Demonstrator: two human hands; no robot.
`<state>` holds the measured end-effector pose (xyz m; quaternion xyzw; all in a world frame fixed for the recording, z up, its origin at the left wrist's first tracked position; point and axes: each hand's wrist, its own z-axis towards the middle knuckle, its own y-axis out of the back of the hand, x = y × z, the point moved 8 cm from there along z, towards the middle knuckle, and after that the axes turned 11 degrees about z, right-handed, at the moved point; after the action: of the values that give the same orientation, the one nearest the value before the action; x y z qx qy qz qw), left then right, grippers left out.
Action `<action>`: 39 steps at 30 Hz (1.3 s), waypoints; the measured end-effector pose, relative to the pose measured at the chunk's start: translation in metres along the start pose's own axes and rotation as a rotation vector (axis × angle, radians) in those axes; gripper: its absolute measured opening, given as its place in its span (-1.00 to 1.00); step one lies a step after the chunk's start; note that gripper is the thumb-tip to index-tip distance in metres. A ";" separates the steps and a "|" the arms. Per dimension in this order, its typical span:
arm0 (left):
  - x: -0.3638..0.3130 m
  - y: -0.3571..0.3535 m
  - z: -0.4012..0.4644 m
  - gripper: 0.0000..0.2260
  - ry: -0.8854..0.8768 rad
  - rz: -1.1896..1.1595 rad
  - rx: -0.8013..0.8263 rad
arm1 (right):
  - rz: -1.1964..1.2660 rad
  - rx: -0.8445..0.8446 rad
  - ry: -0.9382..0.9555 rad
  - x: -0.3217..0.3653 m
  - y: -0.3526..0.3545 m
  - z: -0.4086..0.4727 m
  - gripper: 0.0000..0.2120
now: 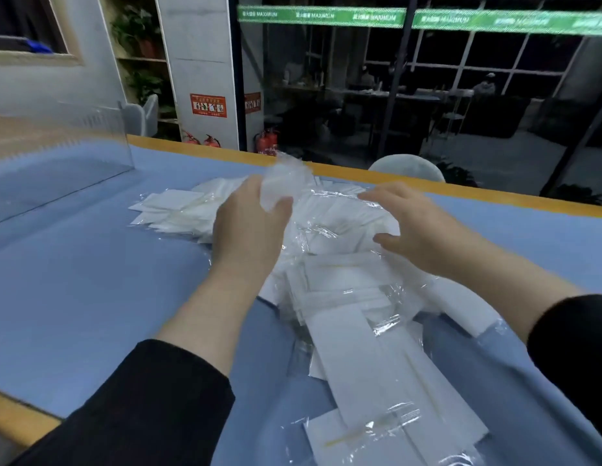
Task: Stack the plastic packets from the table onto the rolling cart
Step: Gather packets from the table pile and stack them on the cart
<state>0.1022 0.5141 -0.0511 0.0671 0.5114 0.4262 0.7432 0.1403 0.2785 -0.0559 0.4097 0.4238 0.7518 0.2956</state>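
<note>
the left hand [249, 223] pinches a crumpled clear plastic packet [283, 183] above the loose heap of flat white plastic packets [343, 280] on the blue table [74, 280]; the right hand [414, 227], fingers straight, rests on the heap. the heap runs from under both hands toward the person (no cart in view).

"MAXIMUM", repeated in white along the green banner [424, 18] — red wall sign's [208, 105] text illegible.

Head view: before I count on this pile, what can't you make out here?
- Rolling cart: not in the head view.
- Packets: overlapping, glare; count unreadable.
- Left hand: lifts a blurred packet; how many it holds is unclear.
- Right hand: fingertips behind film; grip unclear.
</note>
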 end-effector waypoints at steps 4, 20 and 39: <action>0.016 -0.020 0.002 -0.81 0.089 0.034 0.106 | -0.221 0.194 0.065 -0.003 -0.014 0.041 -0.19; 0.045 -0.029 0.011 -0.92 0.304 -0.251 0.125 | -0.186 0.368 0.163 -0.005 -0.059 0.113 -0.55; 0.021 -0.017 0.004 -0.84 0.339 -0.592 0.053 | 0.527 -0.092 -0.119 0.005 0.057 0.022 -0.92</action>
<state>0.1173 0.5195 -0.0730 -0.1366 0.6358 0.1839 0.7371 0.1512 0.2645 0.0029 0.5353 0.2498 0.7959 0.1326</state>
